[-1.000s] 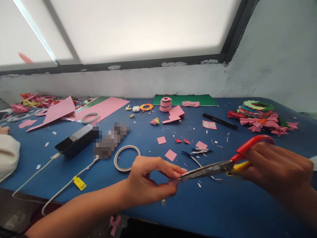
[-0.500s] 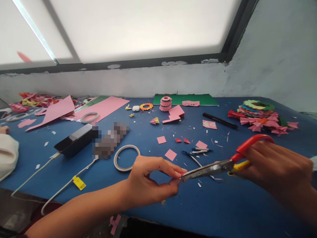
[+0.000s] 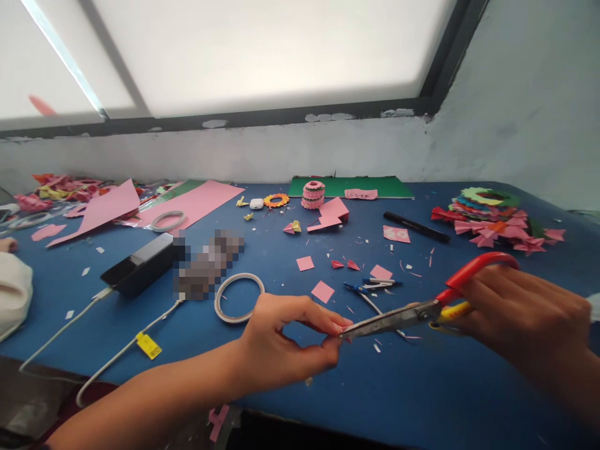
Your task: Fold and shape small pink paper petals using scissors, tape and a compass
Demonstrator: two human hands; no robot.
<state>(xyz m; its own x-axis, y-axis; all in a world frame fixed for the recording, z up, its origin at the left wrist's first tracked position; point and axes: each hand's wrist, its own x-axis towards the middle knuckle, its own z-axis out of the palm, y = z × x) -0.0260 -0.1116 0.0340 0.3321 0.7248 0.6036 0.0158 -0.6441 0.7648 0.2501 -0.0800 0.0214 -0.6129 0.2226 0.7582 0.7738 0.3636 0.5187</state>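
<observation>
Apparently trimming is under way: the left fingers (image 3: 321, 317) pinch small pink paper (image 3: 346, 325), the right fingers (image 3: 488, 287) grip scissors (image 3: 398, 319), and the next snip likely calls for steadiness.

Red-and-yellow-handled scissors (image 3: 424, 311), blue tabletop (image 3: 450, 387), pink paper square (image 3: 323, 292), pink stack (image 3: 313, 195) banded with dark green

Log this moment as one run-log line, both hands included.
left hand: pinching pink piece | right hand: holding scissors, blade tips at that piece | near left hand: tape roll, pink square | beyond: black pen
</observation>
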